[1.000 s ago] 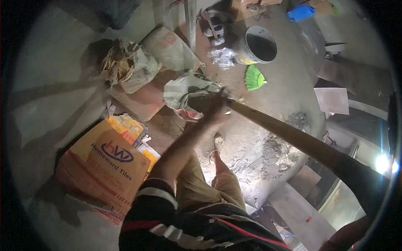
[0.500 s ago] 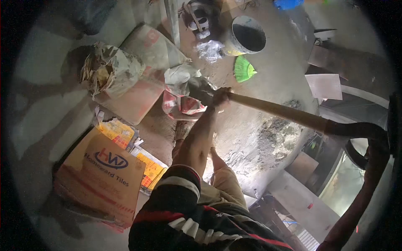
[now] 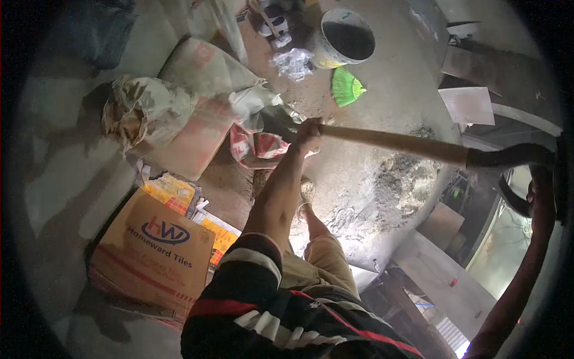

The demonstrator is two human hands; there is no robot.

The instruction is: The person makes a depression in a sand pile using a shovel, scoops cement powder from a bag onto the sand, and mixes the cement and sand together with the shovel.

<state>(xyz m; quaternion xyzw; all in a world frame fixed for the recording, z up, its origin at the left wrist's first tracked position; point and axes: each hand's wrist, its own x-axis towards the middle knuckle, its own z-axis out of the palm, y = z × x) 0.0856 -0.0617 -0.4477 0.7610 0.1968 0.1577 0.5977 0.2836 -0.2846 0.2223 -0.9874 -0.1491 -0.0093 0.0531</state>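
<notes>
My left hand [image 3: 309,135] is closed around the wooden shaft of a shovel [image 3: 388,143], near its lower end. At the far right, my right hand [image 3: 534,190] grips the shovel's black handle, partly in shadow. A dark grey part that looks like the blade lies beyond my left hand, against a torn white and red sack [image 3: 251,140]; its edges are hard to make out. Below the shaft, a patch of grey powdery mix [image 3: 400,185] is spread on the floor. Near my left forearm is my foot [image 3: 307,190].
A bucket [image 3: 326,51] with dark contents stands at the top, beside a green broom head [image 3: 347,87] and clear crumpled plastic [image 3: 293,64]. Crumpled paper sacks [image 3: 149,110] lie left. A tile carton [image 3: 152,248] sits lower left. Boards [image 3: 442,281] lie lower right.
The shovel's handle end and my right hand sit higher in view, so the shaft is nearer level. The camera view has shifted slightly, and more of my foot shows. Both hands keep their grip.
</notes>
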